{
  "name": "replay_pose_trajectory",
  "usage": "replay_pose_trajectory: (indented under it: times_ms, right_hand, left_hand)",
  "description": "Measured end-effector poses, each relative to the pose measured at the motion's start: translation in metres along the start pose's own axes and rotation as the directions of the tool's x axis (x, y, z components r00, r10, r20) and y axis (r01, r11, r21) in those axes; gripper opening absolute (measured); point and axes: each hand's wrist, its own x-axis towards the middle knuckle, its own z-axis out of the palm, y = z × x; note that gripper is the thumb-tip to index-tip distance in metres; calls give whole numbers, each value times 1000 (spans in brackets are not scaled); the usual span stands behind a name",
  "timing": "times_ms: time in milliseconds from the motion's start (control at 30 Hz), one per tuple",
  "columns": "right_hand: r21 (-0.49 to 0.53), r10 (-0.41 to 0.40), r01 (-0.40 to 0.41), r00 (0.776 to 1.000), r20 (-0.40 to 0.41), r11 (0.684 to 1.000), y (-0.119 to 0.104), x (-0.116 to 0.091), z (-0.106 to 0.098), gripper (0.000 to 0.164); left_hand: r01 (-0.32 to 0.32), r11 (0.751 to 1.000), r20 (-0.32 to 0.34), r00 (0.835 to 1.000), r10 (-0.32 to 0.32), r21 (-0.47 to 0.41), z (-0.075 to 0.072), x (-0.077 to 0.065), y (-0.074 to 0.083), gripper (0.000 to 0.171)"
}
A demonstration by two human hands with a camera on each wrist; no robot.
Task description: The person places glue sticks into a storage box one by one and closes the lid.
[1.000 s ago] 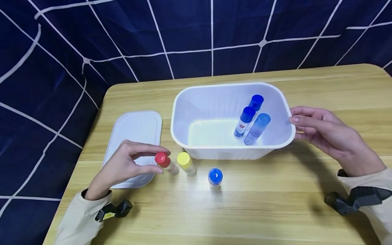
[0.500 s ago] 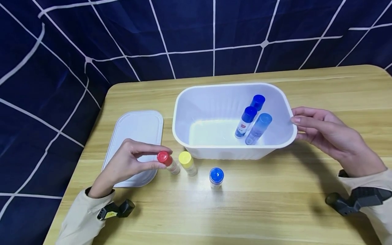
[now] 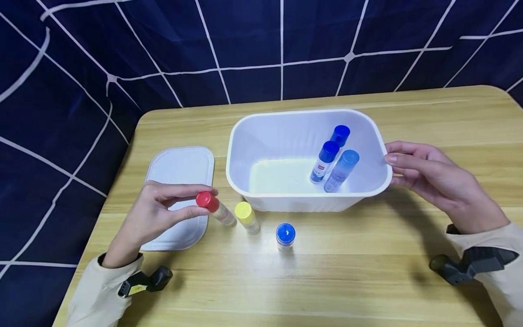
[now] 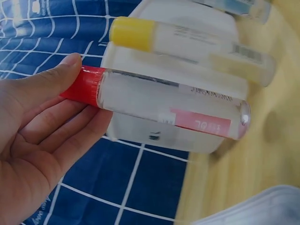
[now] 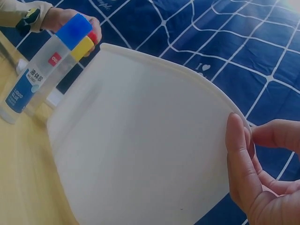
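Red-capped bottle (image 3: pixel 221 212) tipped further, cap (image 3: pixel 207 200) leftward

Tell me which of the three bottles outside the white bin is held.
The red-capped bottle, pinched by the left hand. The yellow-capped bottle and the blue-capped bottle outside the bin stand untouched on the table.

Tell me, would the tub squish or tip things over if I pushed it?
The tub probably won't squish much: its wall shows no dent where the right hand holds it. It's likely light for its size, since its sides look thin. The bottles inside might topple, as they're tall and slim.
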Motion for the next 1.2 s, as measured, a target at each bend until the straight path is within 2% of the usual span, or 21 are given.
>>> replay_pose_trajectory:
  times_ms: [100,333,467,600,733,900,1200]
  right_hand:
    - [13,7,-7,1000,-9,1000,1,1,0,36]
    - [24,10,-10,1000,-3,1000,2,3,0,36]
    - [48,12,-13,1000,7,999,1,4,1,37]
    - [60,18,-18,1000,6,998,1,3,2,37]
    - [60,22,-22,1000,-1,998,0,2,2,37]
    - [65,20,-20,1000,7,998,1,1,1,37]
    - [68,23,-23,1000,8,997,2,0,1,37]
  left_hand:
    - [-2,1000,-40,999,2,-7,-3,2,6,35]
    - [-18,988,-162,987,-6,-151,-4,10,17,36]
    - [-43,992,-213,977,17,-119,-6,15,23,34]
    - [-56,996,-234,971,40,-64,-7,20,28,35]
    - [-36,999,-242,970,26,-36,-9,24,35,35]
    - [-43,991,-248,969,11,-125,-16,27,43,35]
    - [-125,975,-311,948,64,-181,-20,32,53,34]
